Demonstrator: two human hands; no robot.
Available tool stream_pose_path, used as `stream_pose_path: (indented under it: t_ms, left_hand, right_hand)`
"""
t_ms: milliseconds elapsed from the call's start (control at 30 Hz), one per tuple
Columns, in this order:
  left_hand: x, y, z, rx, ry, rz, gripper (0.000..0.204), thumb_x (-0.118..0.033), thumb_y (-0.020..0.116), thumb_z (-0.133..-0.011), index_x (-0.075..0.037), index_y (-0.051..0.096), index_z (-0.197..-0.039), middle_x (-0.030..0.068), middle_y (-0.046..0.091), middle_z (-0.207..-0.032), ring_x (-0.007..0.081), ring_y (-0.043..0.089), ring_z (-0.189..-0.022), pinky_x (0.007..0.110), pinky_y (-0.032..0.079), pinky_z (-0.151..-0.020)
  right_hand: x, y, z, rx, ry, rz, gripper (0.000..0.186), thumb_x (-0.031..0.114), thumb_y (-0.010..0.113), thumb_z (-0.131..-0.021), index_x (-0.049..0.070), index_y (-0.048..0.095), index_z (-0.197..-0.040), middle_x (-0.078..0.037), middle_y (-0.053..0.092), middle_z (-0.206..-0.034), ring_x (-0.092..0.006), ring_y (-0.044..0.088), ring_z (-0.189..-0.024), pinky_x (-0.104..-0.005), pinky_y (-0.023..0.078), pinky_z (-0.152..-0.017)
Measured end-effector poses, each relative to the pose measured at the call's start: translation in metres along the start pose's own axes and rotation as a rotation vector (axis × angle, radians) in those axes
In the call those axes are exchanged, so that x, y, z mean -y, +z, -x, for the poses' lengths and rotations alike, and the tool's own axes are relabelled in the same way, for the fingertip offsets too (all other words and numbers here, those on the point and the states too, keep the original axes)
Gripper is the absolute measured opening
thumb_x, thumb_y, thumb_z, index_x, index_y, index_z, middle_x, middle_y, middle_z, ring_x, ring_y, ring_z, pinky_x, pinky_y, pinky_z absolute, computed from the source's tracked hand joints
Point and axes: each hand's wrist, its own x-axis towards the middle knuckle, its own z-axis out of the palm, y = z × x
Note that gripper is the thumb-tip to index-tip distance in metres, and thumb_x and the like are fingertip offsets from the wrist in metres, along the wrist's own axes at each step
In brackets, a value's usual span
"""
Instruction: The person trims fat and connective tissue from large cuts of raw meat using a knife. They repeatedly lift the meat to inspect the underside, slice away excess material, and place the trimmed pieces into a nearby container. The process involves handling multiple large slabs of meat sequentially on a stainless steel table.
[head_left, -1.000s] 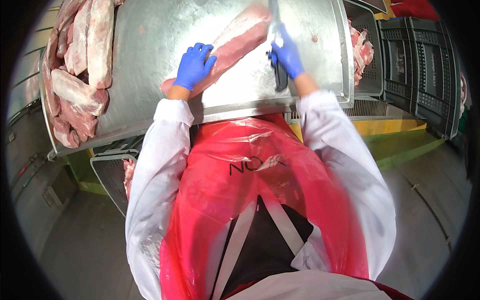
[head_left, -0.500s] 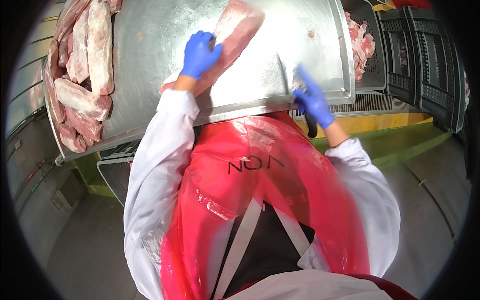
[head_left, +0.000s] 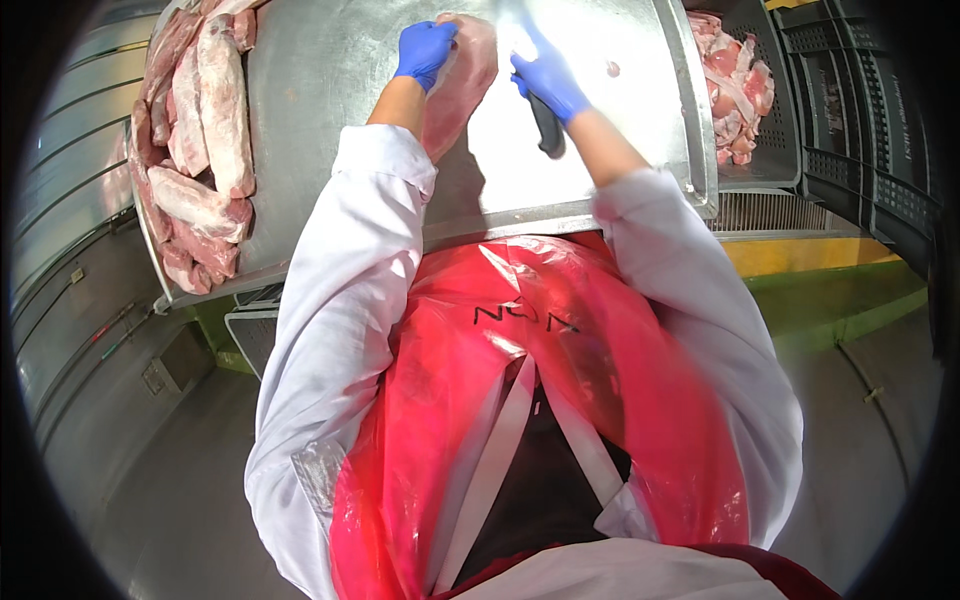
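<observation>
A long pale-pink slab of meat (head_left: 466, 85) lies on the metal work table (head_left: 330, 150). My left hand (head_left: 425, 54), in a blue glove, grips the slab's left edge near its far end with the fingers curled in. My right hand (head_left: 552, 82), gloved in blue too, is just right of the meat and closed around a knife. The knife's black handle (head_left: 547, 128) sticks out below that hand toward me. Its blade points away from me, washed out by glare near the top of the view, so I cannot tell whether it touches the meat.
Several long cuts of meat (head_left: 222, 110) are piled along the table's left side. A dark crate (head_left: 775, 150) with meat trimmings (head_left: 735, 85) stands past the right rim, beside stacked black crates (head_left: 860, 110). A small scrap (head_left: 613, 69) lies on the table.
My right hand has moved up and left with the knife, from the near edge to beside the meat. My left hand has shifted farther away along the slab, which now lies more upright in view.
</observation>
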Motion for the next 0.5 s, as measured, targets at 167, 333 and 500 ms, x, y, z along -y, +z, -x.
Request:
stream_pose_path:
  t_ms: [167, 333, 500]
  left_hand:
    - [0.004, 0.004, -0.016, -0.059, 0.093, -0.223, 0.038, -0.031, 0.072, -0.084, 0.006, 0.069, -0.082, 0.0144, 0.069, -0.073, 0.0205, 0.064, -0.065, 0.034, 0.051, -0.062]
    - [0.007, 0.003, -0.020, -0.165, 0.168, -0.468, 0.051, -0.044, 0.073, -0.080, 0.006, 0.069, -0.085, 0.0212, 0.071, -0.080, 0.0253, 0.064, -0.066, 0.037, 0.052, -0.066]
    - [-0.038, 0.025, -0.006, -0.175, 0.196, -0.535, 0.036, -0.032, 0.067, -0.086, 0.003, 0.072, -0.079, 0.0246, 0.072, -0.080, 0.0335, 0.073, -0.082, 0.043, 0.055, -0.073]
  right_hand:
    - [0.017, 0.023, -0.036, 0.261, 0.161, -0.072, 0.074, 0.017, 0.056, -0.096, 0.024, 0.022, -0.162, -0.014, 0.068, -0.101, -0.0167, 0.064, -0.067, -0.0315, 0.057, -0.067]
    - [0.023, 0.009, 0.025, 0.339, 0.116, 0.140, 0.073, 0.020, 0.054, -0.095, 0.027, 0.023, -0.161, -0.015, 0.071, -0.097, -0.0200, 0.068, -0.071, -0.0355, 0.059, -0.069]
    - [0.056, 0.016, -0.034, 0.306, 0.098, 0.287, 0.081, 0.011, 0.055, -0.084, 0.016, 0.026, -0.160, -0.019, 0.071, -0.102, -0.0256, 0.072, -0.080, -0.0376, 0.058, -0.071]
